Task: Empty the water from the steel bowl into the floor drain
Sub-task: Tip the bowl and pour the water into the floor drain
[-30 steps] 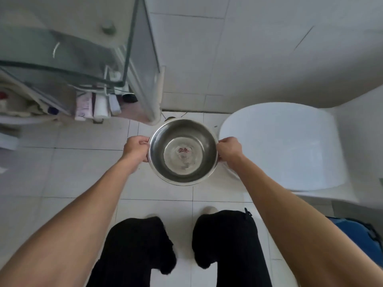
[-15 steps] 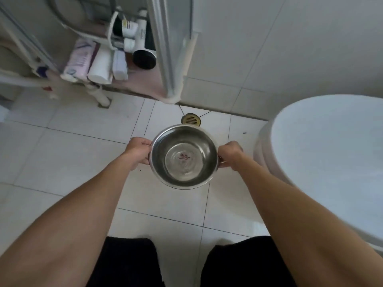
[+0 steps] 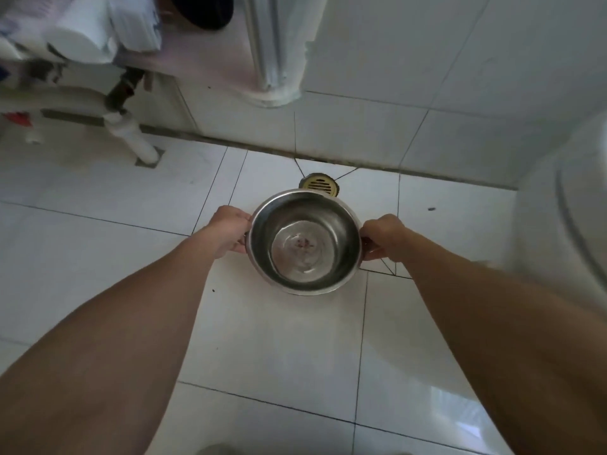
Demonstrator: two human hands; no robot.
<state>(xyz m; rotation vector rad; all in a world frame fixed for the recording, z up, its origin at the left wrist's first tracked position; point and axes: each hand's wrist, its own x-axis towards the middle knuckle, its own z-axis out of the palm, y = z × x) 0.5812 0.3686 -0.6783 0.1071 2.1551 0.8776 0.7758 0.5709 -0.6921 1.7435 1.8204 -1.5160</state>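
From the head camera, a round steel bowl [image 3: 305, 241] is held level over the white tiled floor [image 3: 269, 349], its opening facing up. Its polished inside is dark along the walls and brighter at the flat bottom, where a small reddish mark sits at the centre; faint rippled glints there suggest a shallow layer of water. The left hand [image 3: 228, 232] grips the bowl's left rim, fingers curled closed on it, and the right hand [image 3: 384, 236] grips the right rim the same way, fingers wrapped under the edge. Both bare forearms reach in from the bottom corners.

Just beyond the bowl's far rim, the brass floor drain [image 3: 319, 186] is set in the tiles close to the wall, its slotted grate partly hidden by the bowl. Dark grout lines run toward it. A white tiled wall [image 3: 410, 60] rises behind. At the right edge curves a white toilet [image 3: 558, 208]. At upper left a white drain pipe [image 3: 131, 139] enters the floor below a cluttered, blurred shelf.
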